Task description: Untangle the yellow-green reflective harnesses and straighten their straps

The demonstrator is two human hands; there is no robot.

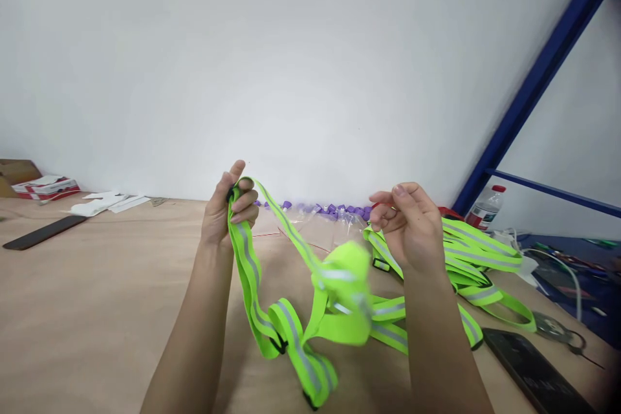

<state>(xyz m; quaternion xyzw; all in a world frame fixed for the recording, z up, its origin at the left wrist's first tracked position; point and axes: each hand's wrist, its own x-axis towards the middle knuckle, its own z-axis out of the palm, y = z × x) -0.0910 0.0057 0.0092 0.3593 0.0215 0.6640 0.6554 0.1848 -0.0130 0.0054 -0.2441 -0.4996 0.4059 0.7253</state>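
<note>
My left hand (217,217) is closed around a neon-yellow reflective strap (250,265) with a grey stripe down its middle and black buckles. From that hand the strap hangs in long loops to the table, and a blurred bunch of it swings between my two hands. My right hand (416,226) is raised to the right of the strap, its fingers loosely bent and apart, with nothing visible in them. Behind and beside my right forearm lies a pile of similar reflective straps (480,252), partly hidden by the arm.
Purple small pieces (332,210) and clear plastic bags (323,229) lie along the wall. At right are a bottle with a red cap (485,207), a dark phone (533,372) and cables. A black flat strip (46,231), white papers (104,203) and a box (46,187) are at left.
</note>
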